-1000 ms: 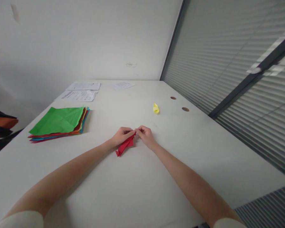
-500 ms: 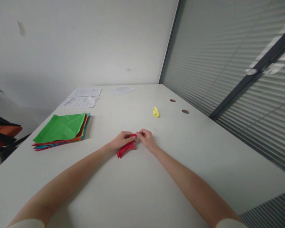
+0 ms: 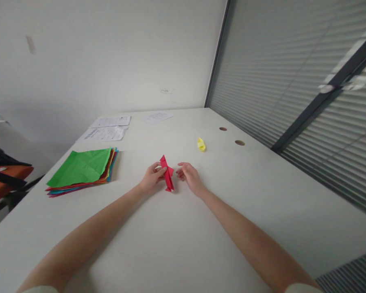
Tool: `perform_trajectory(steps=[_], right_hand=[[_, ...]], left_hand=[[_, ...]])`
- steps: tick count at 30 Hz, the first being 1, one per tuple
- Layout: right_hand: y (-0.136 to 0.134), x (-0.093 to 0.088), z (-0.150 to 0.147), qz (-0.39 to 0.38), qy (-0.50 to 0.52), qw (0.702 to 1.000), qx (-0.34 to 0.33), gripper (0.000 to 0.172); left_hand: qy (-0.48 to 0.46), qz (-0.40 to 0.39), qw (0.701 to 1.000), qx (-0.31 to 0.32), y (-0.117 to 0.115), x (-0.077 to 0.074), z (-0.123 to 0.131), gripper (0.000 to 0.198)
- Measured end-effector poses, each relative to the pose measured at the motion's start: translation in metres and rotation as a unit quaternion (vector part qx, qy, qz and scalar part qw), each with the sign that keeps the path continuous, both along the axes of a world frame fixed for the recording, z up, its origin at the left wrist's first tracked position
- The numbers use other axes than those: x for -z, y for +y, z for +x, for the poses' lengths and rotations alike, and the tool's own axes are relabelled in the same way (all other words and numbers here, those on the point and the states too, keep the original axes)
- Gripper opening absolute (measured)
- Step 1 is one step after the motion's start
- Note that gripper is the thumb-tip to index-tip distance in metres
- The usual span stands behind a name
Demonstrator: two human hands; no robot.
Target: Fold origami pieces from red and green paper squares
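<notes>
A folded red paper piece (image 3: 167, 173) stands nearly upright over the white table (image 3: 177, 240), its lower tip close to the surface. My left hand (image 3: 151, 178) pinches it from the left side. My right hand (image 3: 188, 176) hovers just to the right of the paper, a small gap away, with its fingers loosely curled and apart and nothing in them.
A stack of coloured paper sheets (image 3: 84, 168) with green on top lies to the left. A small yellow folded paper (image 3: 201, 144) sits beyond my hands. Printed sheets (image 3: 105, 131) lie at the far edge. Two round holes (image 3: 239, 142) are near the blinds on the right.
The red paper, which lay low between both hands, is now turned upright in my left hand. My right hand has let go and drawn slightly away to the right.
</notes>
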State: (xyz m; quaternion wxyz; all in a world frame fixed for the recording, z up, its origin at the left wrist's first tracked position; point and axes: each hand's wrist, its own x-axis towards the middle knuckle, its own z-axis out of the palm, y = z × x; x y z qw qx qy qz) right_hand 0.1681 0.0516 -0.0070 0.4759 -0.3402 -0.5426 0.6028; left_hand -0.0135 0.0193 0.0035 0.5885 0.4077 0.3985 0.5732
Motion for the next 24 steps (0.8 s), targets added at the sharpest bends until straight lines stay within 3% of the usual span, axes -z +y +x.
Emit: perform_trajectory(steps=[4, 8, 12, 18, 21, 24], right_hand=[[-0.003, 0.000, -0.001, 0.030, -0.025, 0.998, -0.054, 0.045], [-0.003, 0.006, -0.003, 0.048, -0.003, 0.998, -0.045, 0.048], [-0.004, 0.011, -0.004, 0.097, -0.030, 0.995, -0.021, 0.038], [-0.015, 0.005, -0.002, 0.227, -0.132, 0.965, -0.007, 0.022], [-0.018, 0.002, -0.001, 0.266, -0.142, 0.953, -0.015, 0.024], [-0.020, 0.001, 0.000, 0.294, -0.131, 0.947, -0.009, 0.024]], left_hand=[[-0.085, -0.004, 0.993, -0.080, 0.000, 0.002, 0.001, 0.033], [-0.118, -0.008, 0.986, -0.119, 0.001, 0.003, 0.004, 0.032], [-0.132, -0.023, 0.984, -0.115, -0.003, 0.002, 0.010, 0.032], [-0.097, -0.051, 0.994, -0.022, -0.015, -0.004, 0.018, 0.030], [-0.094, -0.068, 0.993, -0.037, -0.015, -0.006, 0.017, 0.029], [-0.106, -0.093, 0.986, -0.091, -0.010, -0.005, 0.014, 0.027]])
